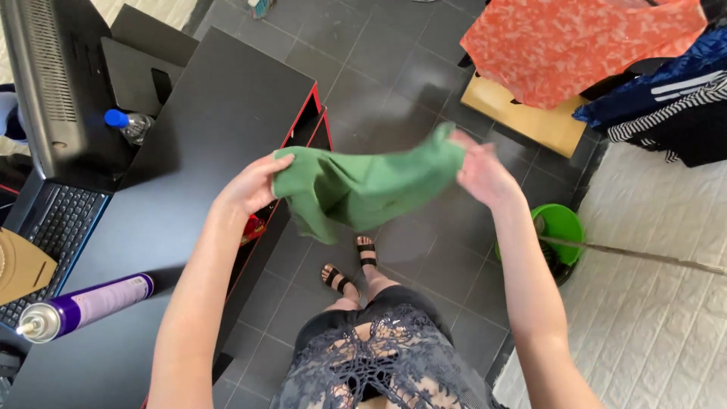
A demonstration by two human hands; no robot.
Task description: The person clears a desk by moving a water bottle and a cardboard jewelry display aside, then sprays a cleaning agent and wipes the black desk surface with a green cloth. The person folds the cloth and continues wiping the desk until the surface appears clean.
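Grey floor tiles [394,68] lay below you, a black desk [189,189] at nine o'clock carrying a purple spray can [87,307]. Your left hand [250,185] pinched one edge of the green cloth [363,185], stretched at centre; your right hand [481,170], at three o'clock, gripped the other edge.

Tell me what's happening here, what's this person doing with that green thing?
A person standing on a grey tiled floor holds a green cloth stretched between both hands: the left hand grips one end, the right hand the other. They stand beside a black desk, where a purple spray can lies and a water bottle sits near a monitor. A green bucket stands on the floor to their right.
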